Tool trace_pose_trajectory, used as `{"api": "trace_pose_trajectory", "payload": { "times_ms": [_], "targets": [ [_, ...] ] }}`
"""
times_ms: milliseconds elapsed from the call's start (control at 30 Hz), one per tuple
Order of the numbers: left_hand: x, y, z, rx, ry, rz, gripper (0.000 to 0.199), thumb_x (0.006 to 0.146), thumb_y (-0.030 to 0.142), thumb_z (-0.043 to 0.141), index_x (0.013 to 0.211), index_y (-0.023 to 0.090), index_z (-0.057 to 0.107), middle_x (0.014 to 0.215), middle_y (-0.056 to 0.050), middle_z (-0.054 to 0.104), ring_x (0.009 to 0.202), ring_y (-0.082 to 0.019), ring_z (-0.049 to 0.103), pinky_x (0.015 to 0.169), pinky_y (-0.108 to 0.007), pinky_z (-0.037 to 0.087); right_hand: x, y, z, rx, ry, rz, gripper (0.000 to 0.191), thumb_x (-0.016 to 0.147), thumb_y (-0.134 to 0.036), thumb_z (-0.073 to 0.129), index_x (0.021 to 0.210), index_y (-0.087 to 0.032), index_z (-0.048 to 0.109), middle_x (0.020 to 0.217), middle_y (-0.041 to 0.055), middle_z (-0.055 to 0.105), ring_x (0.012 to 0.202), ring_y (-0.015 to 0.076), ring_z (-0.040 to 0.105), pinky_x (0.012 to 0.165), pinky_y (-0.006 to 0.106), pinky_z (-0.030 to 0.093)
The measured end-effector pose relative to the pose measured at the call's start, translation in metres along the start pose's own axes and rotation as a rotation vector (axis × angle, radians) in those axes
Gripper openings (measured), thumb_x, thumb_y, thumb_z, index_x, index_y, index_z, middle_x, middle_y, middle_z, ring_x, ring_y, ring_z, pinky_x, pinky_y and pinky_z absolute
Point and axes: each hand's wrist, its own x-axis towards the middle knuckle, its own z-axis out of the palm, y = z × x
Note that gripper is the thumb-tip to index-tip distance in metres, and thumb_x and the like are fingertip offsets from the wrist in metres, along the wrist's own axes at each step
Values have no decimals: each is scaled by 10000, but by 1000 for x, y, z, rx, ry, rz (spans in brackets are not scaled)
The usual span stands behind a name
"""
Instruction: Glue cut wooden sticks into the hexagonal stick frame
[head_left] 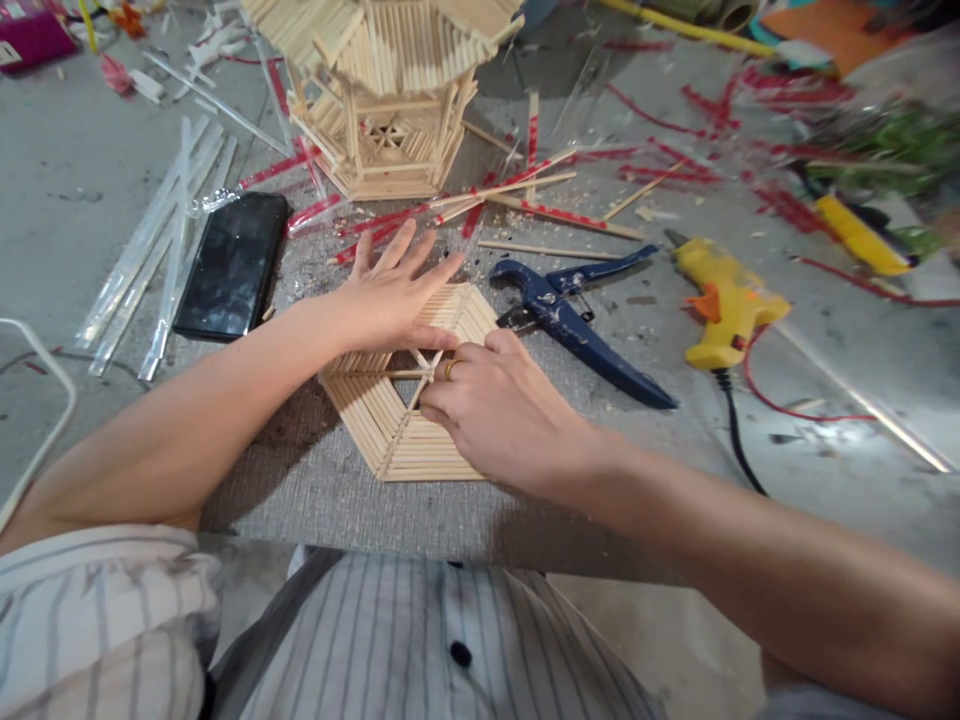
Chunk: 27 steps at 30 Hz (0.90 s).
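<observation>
A hexagonal panel of thin wooden sticks [420,447] lies on the grey table, with crossing sticks over an opening at its centre. My left hand [386,300] rests across the panel's upper left part, palm down with the fingers spread. My right hand [499,405], with a ring on one finger, is on the panel's right side. Its fingers are curled together at the centre, beside the crossing sticks and close to my left thumb. Whatever those fingertips pinch is hidden.
Behind the panel stands a wooden stick pavilion [394,150]. A black phone [234,265] and clear glue sticks [161,240] lie left. Blue cutters [585,335] and a yellow glue gun [720,300] lie right. Red-marked sticks [555,212] are scattered behind; the table edge [450,562] is near me.
</observation>
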Motion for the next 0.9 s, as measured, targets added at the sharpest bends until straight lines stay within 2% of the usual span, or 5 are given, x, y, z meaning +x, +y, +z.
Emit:
{"api": "trace_pose_trajectory", "payload": {
  "times_ms": [467, 567, 633, 700, 900],
  "targets": [
    [2, -7, 5, -9, 35, 30, 963, 741, 696, 474, 1499, 280, 48, 1596, -93, -10, 1416, -421, -142, 1060, -630, -155, 2, -1, -6, 26, -52, 10, 256, 829, -99, 508, 691, -182, 707, 758, 57, 698, 846, 189, 572, 719, 357, 249],
    [1, -6, 1, 13, 20, -2, 963, 742, 697, 474, 1500, 276, 55, 1595, -100, 6, 1421, -412, -129, 1077, -634, -107, -4, 12, -4, 156, 87, -50, 255, 884, -185, 500, 770, -199, 727, 808, 36, 713, 818, 162, 584, 745, 331, 306],
    [-1, -6, -3, 31, 14, -13, 916, 762, 673, 471, 1497, 275, 98, 1595, -102, 31, 1428, -402, -109, 1090, -635, -58, -11, 25, -2, 251, 269, -68, 271, 911, -243, 478, 811, -210, 728, 799, 22, 712, 758, 137, 587, 738, 304, 350],
    [-4, -7, -7, 51, 47, -6, 810, 797, 627, 460, 1480, 284, 190, 1590, -92, 93, 1438, -391, -60, 1101, -631, -9, -18, 40, 1, 234, 454, 26, 280, 914, -281, 473, 799, -217, 721, 758, 22, 700, 752, 153, 588, 736, 310, 375],
    [-6, -15, -15, 72, 318, 20, 358, 866, 382, 453, 1156, 253, 617, 1424, -58, 465, 1399, -306, 254, 1128, -528, 198, -23, 77, 8, 11, 580, 210, 267, 900, -305, 473, 790, -262, 713, 810, 36, 705, 796, 211, 609, 760, 385, 393]
  ]
}}
